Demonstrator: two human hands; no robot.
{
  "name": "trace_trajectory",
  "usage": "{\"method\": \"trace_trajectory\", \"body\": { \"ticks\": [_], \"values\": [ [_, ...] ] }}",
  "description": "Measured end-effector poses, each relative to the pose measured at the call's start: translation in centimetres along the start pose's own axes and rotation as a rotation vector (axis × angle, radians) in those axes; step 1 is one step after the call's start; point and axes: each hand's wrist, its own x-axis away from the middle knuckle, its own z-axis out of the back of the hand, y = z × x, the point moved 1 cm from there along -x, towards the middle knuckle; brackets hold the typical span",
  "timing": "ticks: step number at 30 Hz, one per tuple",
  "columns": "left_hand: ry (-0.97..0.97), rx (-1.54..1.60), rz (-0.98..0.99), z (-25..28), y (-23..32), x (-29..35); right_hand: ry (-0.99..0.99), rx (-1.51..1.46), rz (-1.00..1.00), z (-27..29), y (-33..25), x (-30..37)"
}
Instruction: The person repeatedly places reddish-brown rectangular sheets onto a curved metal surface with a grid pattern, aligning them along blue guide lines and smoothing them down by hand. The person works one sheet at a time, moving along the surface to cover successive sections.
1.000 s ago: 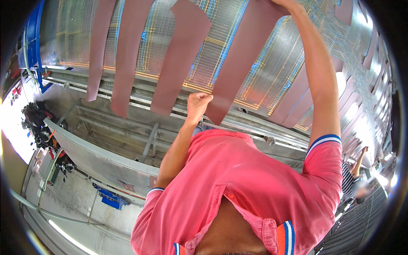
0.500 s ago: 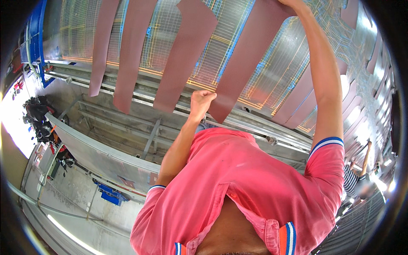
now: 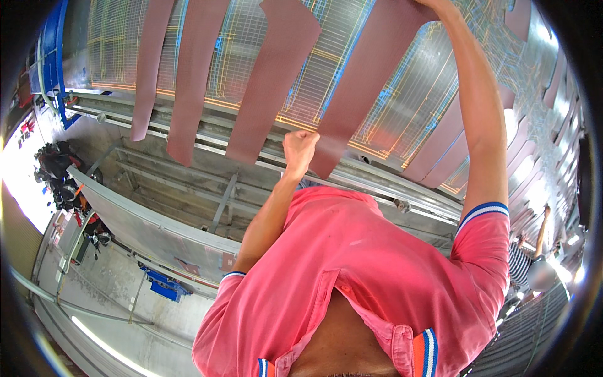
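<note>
Okay — your left hand (image 3: 300,151) sits at the near end of the long reddish-brown sheet strip (image 3: 359,81), fingers curled into a fist, thumb side right at the strip's left edge; can't tell if it pinches that edge or is only beside it. Strip lies immediately right of those fingers, long axis running away from you and leaning right, pointed near end hanging past the grid-marked metal table (image 3: 235,69). Your right hand (image 3: 434,5) is up by the far part, at the strip's right side, cut by the upper border — finger state can't be told. Left is the nearer hand to the pointed end. Three similar strips (image 3: 276,75) lie to the left, roughly alongside, ends over the metal rail (image 3: 215,136).
</note>
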Motion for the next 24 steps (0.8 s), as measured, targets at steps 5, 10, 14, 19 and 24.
{"method": "trace_trajectory", "body": {
  "ticks": [5, 10, 14, 19, 24],
  "values": [
    [0.048, -0.055, -0.040, -0.3, -0.2, 0.1, -0.002, -0.006, -0.021, 0.0, -0.2, 0.0],
    [0.086, -0.102, -0.049, -0.5, 0.1, 0.2, 0.002, -0.015, -0.038, 0.1, -0.5, 0.3],
    [0.111, -0.175, -0.072, -0.6, 0.1, 0.2, 0.001, 0.013, -0.035, 0.0, -0.4, 0.2],
    [0.146, -0.563, -0.175, -0.4, 1.2, 1.0, 0.019, 0.097, 0.005, -0.1, -0.8, 0.4],
    [0.228, -0.952, -0.618, -0.3, 1.3, 1.9, 0.068, 0.196, 0.139, -1.0, 1.1, 0.1]
  ]
}}
